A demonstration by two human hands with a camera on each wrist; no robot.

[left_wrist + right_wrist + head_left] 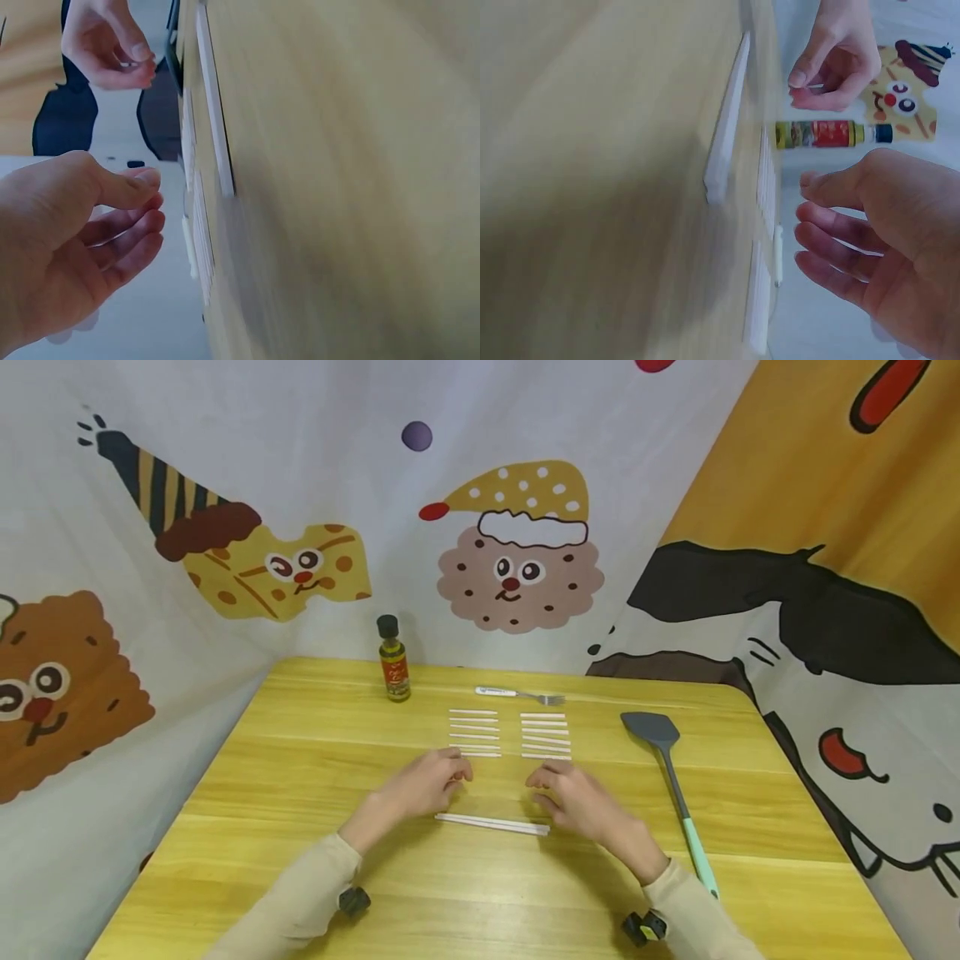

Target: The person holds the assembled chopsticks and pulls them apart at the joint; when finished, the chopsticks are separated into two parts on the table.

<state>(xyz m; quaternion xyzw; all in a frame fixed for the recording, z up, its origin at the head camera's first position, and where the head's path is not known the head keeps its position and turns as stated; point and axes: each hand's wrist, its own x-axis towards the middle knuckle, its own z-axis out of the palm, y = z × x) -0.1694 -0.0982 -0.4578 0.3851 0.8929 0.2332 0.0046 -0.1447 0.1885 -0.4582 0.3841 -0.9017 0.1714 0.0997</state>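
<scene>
My left hand (432,782) hovers over the wooden table with fingers loosely bent and nothing in them. Opposite it is my right hand (576,795), also holding nothing, thumb and fingers apart. Two long white chopsticks (492,824) lie side by side on the near side of the hands, nearly touching at the left end. Just beyond my left fingertips is a column of several short, thin white sticks (474,726). A matching column of short white sticks (545,734) lies beyond the right hand. In the left wrist view, the fingers of the left hand (90,232) curve inward above the tabletop.
At the back left stands a small dark-capped bottle (395,668) with a red label. A white-handled fork (510,694) lies behind the sticks. To the right is a grey spatula (675,785) with a mint-green handle. Printed cloth (330,460) hangs behind the table (300,760).
</scene>
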